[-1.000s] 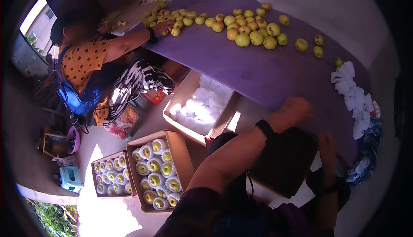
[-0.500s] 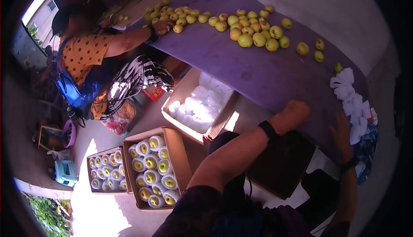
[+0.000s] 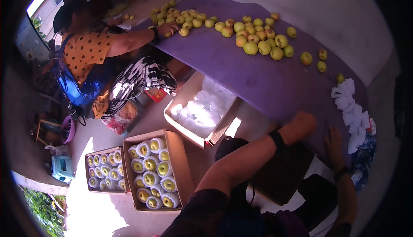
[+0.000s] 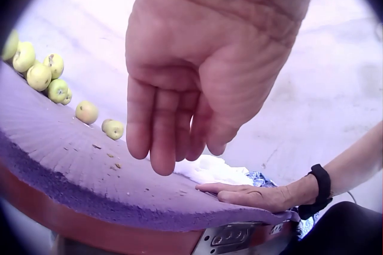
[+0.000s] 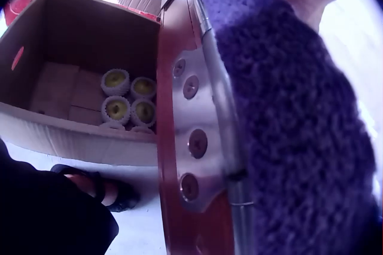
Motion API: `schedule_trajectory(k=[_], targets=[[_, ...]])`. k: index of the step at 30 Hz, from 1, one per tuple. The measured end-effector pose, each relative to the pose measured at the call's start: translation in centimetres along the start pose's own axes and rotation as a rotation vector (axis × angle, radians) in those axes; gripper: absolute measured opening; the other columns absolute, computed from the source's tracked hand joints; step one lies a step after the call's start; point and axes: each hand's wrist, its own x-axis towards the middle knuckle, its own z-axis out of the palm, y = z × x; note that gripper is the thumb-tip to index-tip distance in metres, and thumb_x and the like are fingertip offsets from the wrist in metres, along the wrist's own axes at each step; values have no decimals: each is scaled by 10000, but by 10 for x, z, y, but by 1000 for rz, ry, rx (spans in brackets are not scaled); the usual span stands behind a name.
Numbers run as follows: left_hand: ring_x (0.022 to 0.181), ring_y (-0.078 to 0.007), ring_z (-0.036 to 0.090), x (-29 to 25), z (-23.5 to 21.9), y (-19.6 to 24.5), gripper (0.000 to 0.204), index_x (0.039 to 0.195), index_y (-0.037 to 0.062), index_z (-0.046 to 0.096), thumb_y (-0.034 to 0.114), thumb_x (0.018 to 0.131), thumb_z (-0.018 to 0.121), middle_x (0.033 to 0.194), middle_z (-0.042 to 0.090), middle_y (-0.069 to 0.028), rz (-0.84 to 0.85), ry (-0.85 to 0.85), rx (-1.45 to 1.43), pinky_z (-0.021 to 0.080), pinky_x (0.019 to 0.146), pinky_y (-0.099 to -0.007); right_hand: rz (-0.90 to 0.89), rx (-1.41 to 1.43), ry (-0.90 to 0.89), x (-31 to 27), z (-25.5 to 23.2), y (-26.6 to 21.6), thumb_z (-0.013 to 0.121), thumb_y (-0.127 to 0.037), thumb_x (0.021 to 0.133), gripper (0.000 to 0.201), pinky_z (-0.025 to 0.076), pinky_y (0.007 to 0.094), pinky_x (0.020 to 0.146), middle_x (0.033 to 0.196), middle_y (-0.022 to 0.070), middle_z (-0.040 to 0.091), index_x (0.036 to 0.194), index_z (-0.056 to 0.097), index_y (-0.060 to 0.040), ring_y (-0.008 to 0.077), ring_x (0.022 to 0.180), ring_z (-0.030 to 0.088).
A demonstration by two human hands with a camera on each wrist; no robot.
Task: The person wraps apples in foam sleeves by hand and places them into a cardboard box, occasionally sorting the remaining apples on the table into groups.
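Note:
My left hand [image 3: 302, 126] hovers at the near edge of the purple-covered table [image 3: 275, 82], its fingers [image 4: 163, 129] hanging loosely bent with nothing between them. Flat on the tabletop, close to the same edge, rests my right hand [image 4: 257, 197], fingers extended. White foam fruit nets [image 3: 350, 103] lie in a heap just beyond the right hand. Below the table edge stands an open cardboard box [image 5: 54, 117]; in the right wrist view it holds several apples [image 5: 116, 109] in foam nets. Only part of the right hand shows at the top of that view.
Loose yellow-green apples [image 3: 251, 47] spread along the table's far side. Boxes of netted apples [image 3: 150, 179] and a box of foam nets [image 3: 200, 108] stand on the floor to the left. Another person [image 3: 86, 60] sits at the table's left end, one hand at the apples.
My right hand has moved from beside the dark box, where it looked curled, up onto the tabletop and now lies flat. My left hand has shifted slightly right and nearer.

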Motion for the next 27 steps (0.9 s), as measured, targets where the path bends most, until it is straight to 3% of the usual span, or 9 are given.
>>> schedule_trajectory(k=[2,6,9,12,14,17,19,23,27], targets=[[651,-207,650,-5,3,0,79,647,148,655,146,714,613,667,628,-71,22,155,49,460,526,-353,1,101,-15,3,-6,-10,477,-282,950,569,150,480,1127,1486,256,238,1440,302,-51,397,1394,185],[611,-232,640,0,5,-1,95,659,128,655,129,737,601,677,618,-81,3,181,-21,501,539,-333,25,157,-30,5,-12,-16,472,-300,949,584,146,490,1126,1492,254,225,1451,285,-67,397,1396,178],[708,-233,649,-4,16,-5,68,731,111,664,127,741,599,779,636,-108,-70,146,-113,508,604,-343,37,93,-46,14,6,7,489,-324,929,620,141,497,1127,1489,262,224,1457,278,-77,409,1394,176],[790,-263,648,-15,17,-3,98,788,85,679,109,730,604,885,645,-128,-149,362,-6,505,666,-402,20,72,-132,15,11,21,507,-333,908,656,142,494,1129,1485,272,225,1461,268,-74,420,1392,171],[869,-293,628,-17,13,0,145,860,85,687,124,756,594,944,634,-138,-173,110,-88,496,720,-436,48,80,-161,9,2,19,521,-334,892,680,149,494,1127,1477,280,232,1465,259,-81,429,1385,183],[936,-302,611,-23,-4,-9,187,935,112,692,146,785,586,944,643,-124,-66,-2,-206,482,772,-436,18,4,-217,13,2,23,511,-328,900,667,147,507,1122,1478,277,235,1460,259,-70,433,1381,193],[1068,-333,547,-26,-16,-13,326,1101,149,658,202,779,643,1079,602,-158,-87,-186,-246,462,877,-444,-1,57,-175,3,-15,1,505,-329,903,659,146,514,1119,1474,283,236,1454,265,-58,437,1377,199],[1095,-349,526,-27,-37,-9,401,1151,157,631,227,760,688,1138,567,-163,-156,-251,-316,451,916,-450,-116,-125,-163,-3,-19,-5,470,-357,923,649,143,529,1111,1466,297,236,1442,264,-27,444,1376,191],[1089,-365,523,-30,-28,-12,376,1104,126,637,225,746,701,1133,566,-161,-86,-176,-343,453,910,-455,23,29,-151,-1,-10,-7,453,-410,929,672,133,540,1106,1469,303,222,1455,248,-46,442,1386,155]])
